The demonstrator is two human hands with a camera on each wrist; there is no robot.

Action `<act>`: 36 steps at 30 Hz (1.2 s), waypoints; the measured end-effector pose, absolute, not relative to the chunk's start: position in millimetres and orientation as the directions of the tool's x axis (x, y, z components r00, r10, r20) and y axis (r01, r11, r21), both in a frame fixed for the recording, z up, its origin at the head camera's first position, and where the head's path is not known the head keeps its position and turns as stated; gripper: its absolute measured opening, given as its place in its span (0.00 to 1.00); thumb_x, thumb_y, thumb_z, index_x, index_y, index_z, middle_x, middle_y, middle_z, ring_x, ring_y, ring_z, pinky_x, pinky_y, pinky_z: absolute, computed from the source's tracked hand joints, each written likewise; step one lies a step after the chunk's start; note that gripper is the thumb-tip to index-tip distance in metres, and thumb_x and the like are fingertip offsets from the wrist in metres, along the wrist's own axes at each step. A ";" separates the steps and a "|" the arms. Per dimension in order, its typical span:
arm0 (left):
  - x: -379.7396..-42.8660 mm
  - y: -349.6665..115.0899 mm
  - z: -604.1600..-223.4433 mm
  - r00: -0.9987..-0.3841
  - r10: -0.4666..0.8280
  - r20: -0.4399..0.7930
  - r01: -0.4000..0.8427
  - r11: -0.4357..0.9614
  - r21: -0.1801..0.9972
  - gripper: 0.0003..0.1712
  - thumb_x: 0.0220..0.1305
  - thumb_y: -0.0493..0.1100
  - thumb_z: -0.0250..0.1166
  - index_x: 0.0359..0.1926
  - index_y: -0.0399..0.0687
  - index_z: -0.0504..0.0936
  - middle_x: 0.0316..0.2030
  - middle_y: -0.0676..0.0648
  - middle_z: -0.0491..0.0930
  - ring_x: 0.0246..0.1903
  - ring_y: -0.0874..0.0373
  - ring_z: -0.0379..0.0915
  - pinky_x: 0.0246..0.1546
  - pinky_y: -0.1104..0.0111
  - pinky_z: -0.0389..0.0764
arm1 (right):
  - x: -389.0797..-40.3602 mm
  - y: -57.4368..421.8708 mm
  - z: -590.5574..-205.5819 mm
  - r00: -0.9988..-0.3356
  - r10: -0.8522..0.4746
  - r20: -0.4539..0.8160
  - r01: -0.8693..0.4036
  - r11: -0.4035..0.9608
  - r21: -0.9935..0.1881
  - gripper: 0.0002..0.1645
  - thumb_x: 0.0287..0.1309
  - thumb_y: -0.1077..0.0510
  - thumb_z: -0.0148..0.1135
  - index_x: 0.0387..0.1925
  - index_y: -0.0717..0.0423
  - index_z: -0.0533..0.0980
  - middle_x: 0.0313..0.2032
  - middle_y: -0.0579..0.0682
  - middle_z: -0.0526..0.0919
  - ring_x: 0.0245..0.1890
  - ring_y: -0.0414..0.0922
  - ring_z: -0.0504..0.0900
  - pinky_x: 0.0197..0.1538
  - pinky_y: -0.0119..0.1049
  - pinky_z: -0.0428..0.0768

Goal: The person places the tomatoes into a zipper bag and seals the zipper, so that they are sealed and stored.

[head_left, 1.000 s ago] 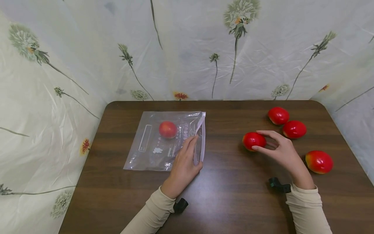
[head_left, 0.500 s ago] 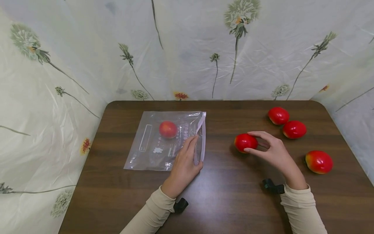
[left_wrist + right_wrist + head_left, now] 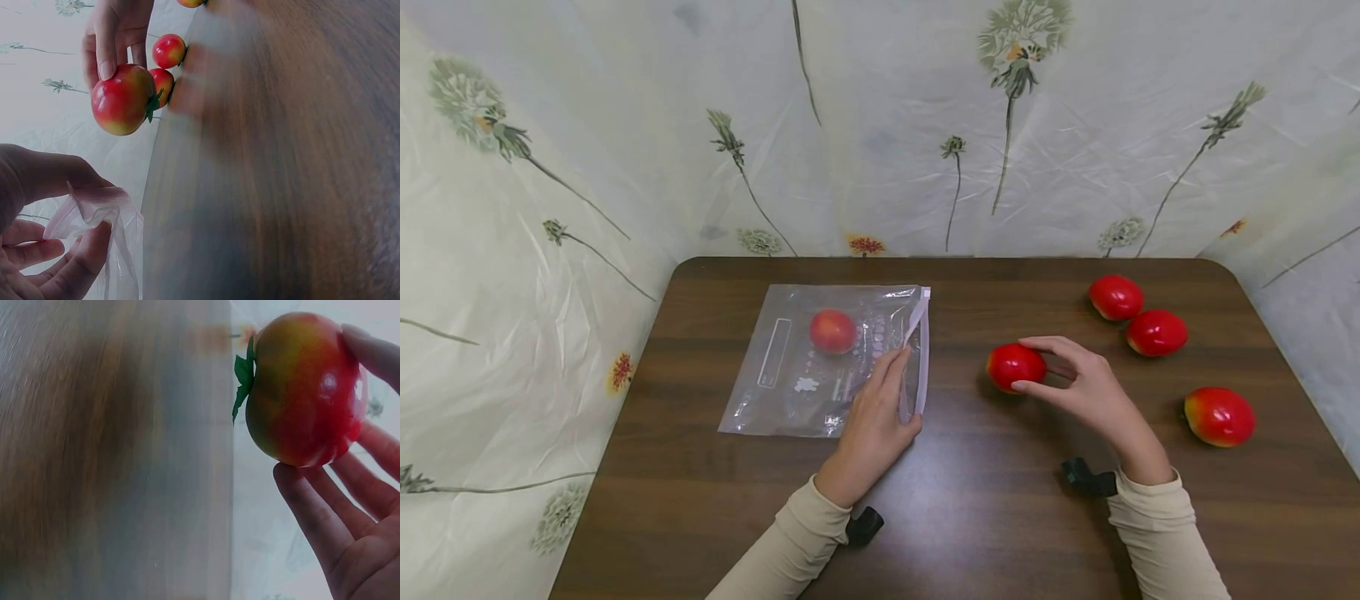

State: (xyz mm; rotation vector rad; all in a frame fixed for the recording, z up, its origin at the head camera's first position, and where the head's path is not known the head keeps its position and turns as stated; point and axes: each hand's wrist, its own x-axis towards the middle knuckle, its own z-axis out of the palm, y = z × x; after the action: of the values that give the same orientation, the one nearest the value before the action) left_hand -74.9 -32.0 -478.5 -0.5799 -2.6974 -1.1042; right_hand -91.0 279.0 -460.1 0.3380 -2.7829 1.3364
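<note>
A clear zip bag [image 3: 752,408] lies flat on the table, its mouth facing right, with one red tomato [image 3: 832,332] inside. My left hand [image 3: 874,429] pinches the edge of the mouth; the left wrist view shows the bag's film [image 3: 115,212] between thumb and fingers, the mouth partly parted. Right of the bag, my right hand [image 3: 1086,392] grips another tomato [image 3: 1013,368] between thumb and fingertips. In the right wrist view this tomato [image 3: 306,394] is glossy, red and yellow-green, its green leaves [image 3: 244,378] turned toward the table.
Two tomatoes sit close together at the back right, one red tomato [image 3: 1116,297] behind the other tomato [image 3: 1157,333]. A further tomato [image 3: 1219,417] lies nearer the right edge of the brown wooden table [image 3: 977,517]. Flower-printed sheeting [image 3: 880,125] surrounds the table's back and sides.
My right hand has moved left with the tomato, closer to the bag's mouth. The left hand and the bag have stayed in place.
</note>
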 end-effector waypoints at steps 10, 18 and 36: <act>-74.1 -31.9 -475.5 -0.914 0.288 0.285 0.405 0.646 0.647 0.55 0.44 0.31 0.80 0.74 0.41 0.66 0.67 0.43 0.72 0.55 0.45 0.81 0.56 0.55 0.84 | -96.9 263.9 -459.1 -0.961 -0.229 0.155 -0.262 0.580 -0.771 0.34 0.52 0.57 0.80 0.62 0.49 0.80 0.59 0.53 0.83 0.56 0.25 0.76 0.55 0.16 0.76; -74.4 -32.1 -474.7 -0.920 0.288 0.264 0.390 0.641 0.661 0.55 0.43 0.31 0.80 0.74 0.41 0.67 0.67 0.44 0.71 0.48 0.47 0.81 0.50 0.55 0.85 | -106.6 249.4 -458.4 -0.953 -0.255 0.165 -0.282 0.537 -0.795 0.33 0.53 0.57 0.79 0.62 0.49 0.79 0.59 0.52 0.83 0.58 0.33 0.78 0.56 0.16 0.76; -79.2 -34.9 -478.8 -0.944 0.277 0.179 0.309 0.555 0.772 0.50 0.47 0.31 0.80 0.72 0.42 0.67 0.56 0.45 0.73 0.39 0.57 0.74 0.37 0.71 0.79 | -134.9 216.4 -461.0 -0.953 -0.288 0.095 -0.233 0.494 -0.838 0.34 0.55 0.56 0.78 0.63 0.49 0.78 0.61 0.52 0.81 0.61 0.52 0.80 0.62 0.53 0.81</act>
State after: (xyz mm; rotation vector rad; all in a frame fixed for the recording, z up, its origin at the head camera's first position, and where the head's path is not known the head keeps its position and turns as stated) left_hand -79.2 -34.9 -478.8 -0.5160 -2.7374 -1.3707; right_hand -134.9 216.4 -461.0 0.4825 -2.7642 1.5354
